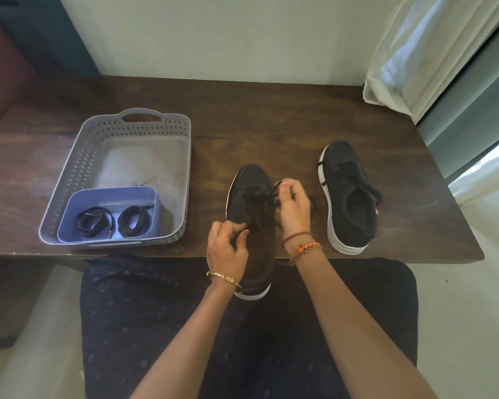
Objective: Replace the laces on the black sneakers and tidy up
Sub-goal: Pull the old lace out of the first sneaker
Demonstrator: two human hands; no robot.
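Observation:
A black sneaker (249,182) with a white sole lies toe-away across the table's front edge, its heel over my lap. My left hand (226,247) pinches its black lace (257,201) near the tongue. My right hand (293,203) pinches the lace on the sneaker's right side. The second black sneaker (349,197) stands laced on the table to the right. Two coiled black laces (94,221) (134,221) lie in a small blue tub (113,194).
The blue tub sits in the near corner of a grey perforated basket (81,156) on the left of the dark wooden table (242,119). A white curtain (432,53) hangs at the back right. A wall runs behind the table.

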